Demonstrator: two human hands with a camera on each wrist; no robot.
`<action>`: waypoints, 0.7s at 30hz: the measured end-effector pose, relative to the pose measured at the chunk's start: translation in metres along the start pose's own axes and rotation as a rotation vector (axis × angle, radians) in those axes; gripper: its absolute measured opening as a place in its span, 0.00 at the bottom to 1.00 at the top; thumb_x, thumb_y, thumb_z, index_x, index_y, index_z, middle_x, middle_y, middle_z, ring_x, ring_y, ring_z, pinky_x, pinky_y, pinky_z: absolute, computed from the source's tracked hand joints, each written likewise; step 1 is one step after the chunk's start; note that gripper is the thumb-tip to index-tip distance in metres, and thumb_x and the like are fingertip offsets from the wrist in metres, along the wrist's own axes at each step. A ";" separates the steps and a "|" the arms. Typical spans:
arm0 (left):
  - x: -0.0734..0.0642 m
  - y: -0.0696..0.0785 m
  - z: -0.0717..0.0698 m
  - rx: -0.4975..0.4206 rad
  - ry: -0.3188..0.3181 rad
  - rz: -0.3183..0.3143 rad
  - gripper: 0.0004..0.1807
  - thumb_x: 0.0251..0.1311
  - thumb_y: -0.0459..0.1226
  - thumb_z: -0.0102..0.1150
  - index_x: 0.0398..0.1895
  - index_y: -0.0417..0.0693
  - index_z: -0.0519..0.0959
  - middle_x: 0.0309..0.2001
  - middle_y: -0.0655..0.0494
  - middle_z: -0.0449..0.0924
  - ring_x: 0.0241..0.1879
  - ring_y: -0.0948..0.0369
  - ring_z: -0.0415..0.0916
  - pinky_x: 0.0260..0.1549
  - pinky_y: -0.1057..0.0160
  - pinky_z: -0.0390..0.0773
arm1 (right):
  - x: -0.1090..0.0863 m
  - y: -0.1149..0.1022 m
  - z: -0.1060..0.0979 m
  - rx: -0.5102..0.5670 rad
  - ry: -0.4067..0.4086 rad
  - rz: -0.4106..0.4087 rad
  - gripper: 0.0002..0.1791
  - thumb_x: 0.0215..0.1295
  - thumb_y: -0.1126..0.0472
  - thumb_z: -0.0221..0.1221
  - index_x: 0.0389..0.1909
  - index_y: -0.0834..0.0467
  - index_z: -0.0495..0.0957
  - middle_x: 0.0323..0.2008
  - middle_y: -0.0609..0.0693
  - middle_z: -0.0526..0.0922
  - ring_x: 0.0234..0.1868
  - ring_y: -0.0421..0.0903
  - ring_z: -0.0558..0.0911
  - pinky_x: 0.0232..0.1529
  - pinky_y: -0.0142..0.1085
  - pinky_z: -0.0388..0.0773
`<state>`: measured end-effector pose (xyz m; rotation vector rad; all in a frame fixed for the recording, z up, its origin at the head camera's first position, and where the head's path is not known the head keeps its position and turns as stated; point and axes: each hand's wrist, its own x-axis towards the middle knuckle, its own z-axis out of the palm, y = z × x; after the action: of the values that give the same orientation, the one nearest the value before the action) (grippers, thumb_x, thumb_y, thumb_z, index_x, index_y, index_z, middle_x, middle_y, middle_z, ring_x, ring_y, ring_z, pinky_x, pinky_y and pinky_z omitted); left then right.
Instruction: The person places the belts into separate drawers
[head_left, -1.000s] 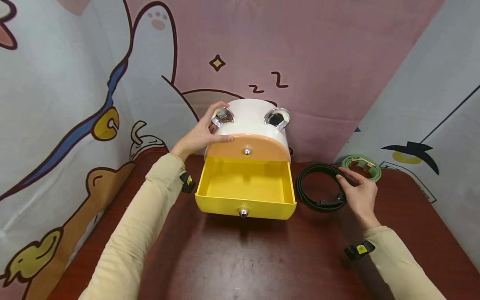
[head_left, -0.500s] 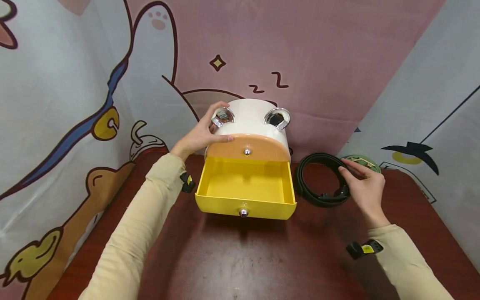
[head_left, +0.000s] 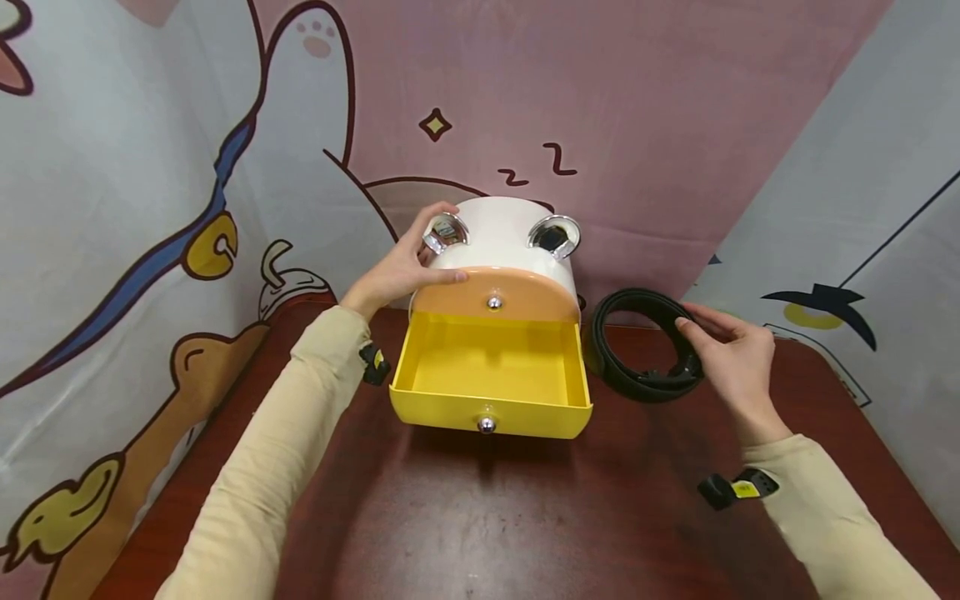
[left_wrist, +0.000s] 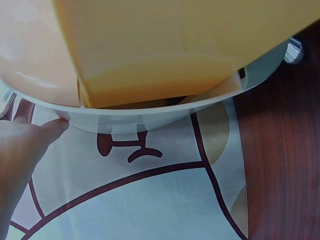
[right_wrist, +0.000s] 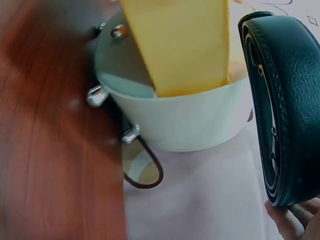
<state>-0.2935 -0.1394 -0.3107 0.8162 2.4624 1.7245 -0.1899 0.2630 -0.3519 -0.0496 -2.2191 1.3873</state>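
Observation:
My left hand [head_left: 397, 275] holds the upper left side of a small white drawer box [head_left: 501, 229], thumb on its peach upper front [head_left: 517, 292] and fingers behind a chrome eye-like ornament [head_left: 447, 232]. In the left wrist view, the thumb [left_wrist: 56, 129] presses at the box's rim. Below the peach front, a yellow drawer [head_left: 442, 408] is pulled out, with nothing in it. To its right, my right hand [head_left: 738, 358] pinches a coiled black belt [head_left: 648, 387] by its right side, thumb inside the ring. Up close, the right wrist view shows the belt [right_wrist: 300, 110] with a stitched edge.
The box stands on a dark red-brown table [head_left: 480, 517], close to the table's back edge. Behind it hangs a cartoon-printed cloth [head_left: 637, 142], which continues along both sides. A second chrome ornament [head_left: 555, 237] sticks out on the box's right.
My right hand has raised the black belt and tilted it, moving slightly right. The green coiled belt behind has become hidden by this hand. My left hand has stayed on the box.

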 end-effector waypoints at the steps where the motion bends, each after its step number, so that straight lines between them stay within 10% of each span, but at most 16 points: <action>1: 0.000 0.000 0.000 0.001 0.002 -0.002 0.46 0.51 0.37 0.73 0.69 0.71 0.55 0.66 0.53 0.56 0.40 0.51 0.69 0.44 0.58 0.69 | 0.001 -0.002 0.000 0.009 -0.003 0.001 0.16 0.61 0.63 0.65 0.49 0.65 0.83 0.28 0.24 0.80 0.29 0.27 0.81 0.26 0.21 0.74; 21: -0.001 0.002 0.000 0.024 0.013 -0.017 0.46 0.51 0.38 0.74 0.69 0.70 0.56 0.70 0.62 0.52 0.65 0.56 0.55 0.64 0.48 0.54 | -0.004 -0.038 0.027 0.081 -0.126 -0.096 0.16 0.59 0.67 0.66 0.49 0.66 0.82 0.36 0.40 0.84 0.35 0.28 0.82 0.31 0.23 0.76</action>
<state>-0.2913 -0.1390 -0.3090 0.7864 2.4951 1.7034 -0.1898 0.2213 -0.3311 0.1748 -2.2327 1.4614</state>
